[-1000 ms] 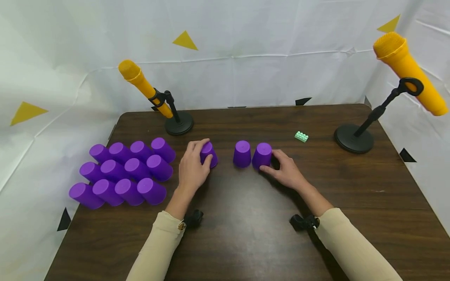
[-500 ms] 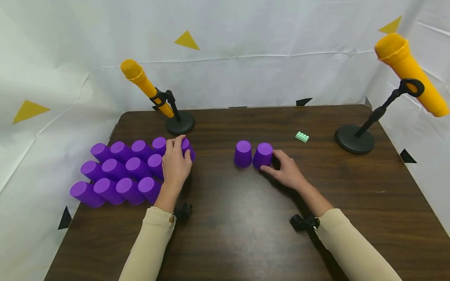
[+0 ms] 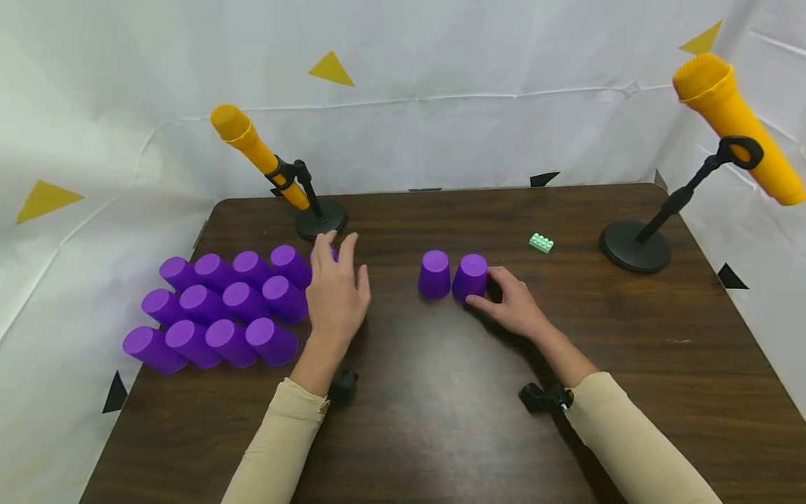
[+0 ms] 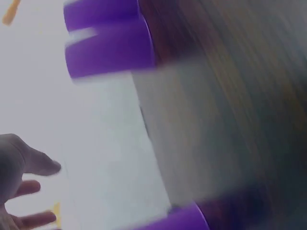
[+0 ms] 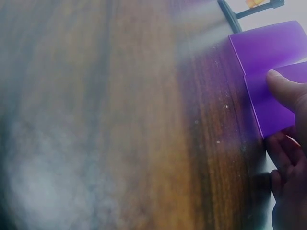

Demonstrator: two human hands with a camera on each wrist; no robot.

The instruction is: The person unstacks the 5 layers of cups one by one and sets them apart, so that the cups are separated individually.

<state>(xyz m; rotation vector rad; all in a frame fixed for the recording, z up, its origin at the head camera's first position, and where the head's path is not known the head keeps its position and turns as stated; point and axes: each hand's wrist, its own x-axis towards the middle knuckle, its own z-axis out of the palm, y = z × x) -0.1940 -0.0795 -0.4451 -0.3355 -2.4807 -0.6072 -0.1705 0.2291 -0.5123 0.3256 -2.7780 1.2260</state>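
My left hand (image 3: 336,297) is raised with its fingers spread, beside the right end of a block of upturned purple cups (image 3: 245,303). One more purple cup (image 3: 334,254) shows in part behind its fingers. In the left wrist view that hand (image 4: 24,182) has thumb and fingers apart, with nothing between them. My right hand (image 3: 513,306) holds an upturned purple cup (image 3: 469,278), thumb on its near side and fingers on its right. Close to the left of it stands another upturned purple cup (image 3: 434,275). The right wrist view shows the thumb (image 5: 283,88) against the held cup.
The cups stand in three rows on a dark wooden table (image 3: 428,406). A yellow microphone (image 3: 255,150) on a black stand (image 3: 321,218) is at the back left, another microphone (image 3: 737,129) on a stand (image 3: 636,246) at the right. A mint toy brick (image 3: 541,243) lies between.
My left hand carried a purple cup leftward to the right end of the back row and let go of it. It has since moved slightly back right with fingers spread. My right hand stayed still.
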